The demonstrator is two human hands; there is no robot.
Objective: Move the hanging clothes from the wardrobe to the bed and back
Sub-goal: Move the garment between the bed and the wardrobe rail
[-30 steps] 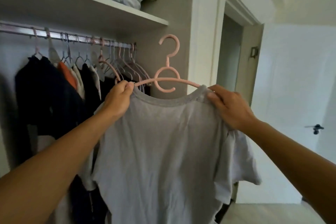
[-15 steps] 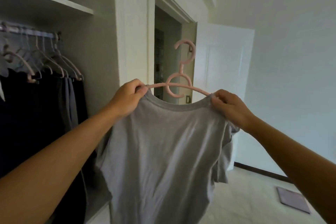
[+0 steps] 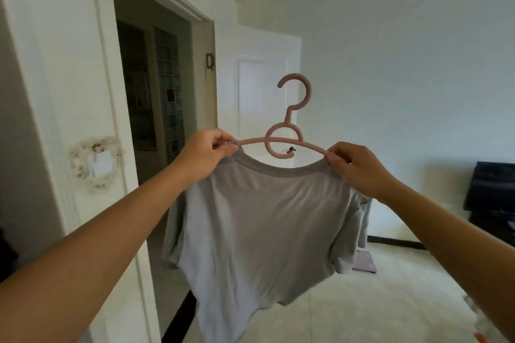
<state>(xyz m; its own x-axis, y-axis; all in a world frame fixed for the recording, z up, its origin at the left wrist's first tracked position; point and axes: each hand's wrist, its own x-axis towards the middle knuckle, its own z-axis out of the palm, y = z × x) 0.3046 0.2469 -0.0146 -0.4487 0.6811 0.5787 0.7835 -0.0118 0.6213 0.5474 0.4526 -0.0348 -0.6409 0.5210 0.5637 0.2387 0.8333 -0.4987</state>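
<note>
Garment: a plain grey short-sleeved cotton T-shirt [image 3: 262, 225] is held up in mid-air at the centre of the view, hung on a pink plastic hanger with a ring below its hook [image 3: 284, 133]; no print, brand or label can be read on it.
Left hand: the left hand [image 3: 204, 153] is pinched with curled fingers on the left shoulder seam and hanger arm.
Right hand: the right hand [image 3: 359, 167] is curled around the right shoulder and hanger end.
Surroundings: an open dark doorway [image 3: 156, 86] is seen far left, a white door [image 3: 259, 92] behind the hanger, a black screen [image 3: 492, 186] far right, a patched wall plate [image 3: 97, 164] near left.
Writing: none legible.
</note>
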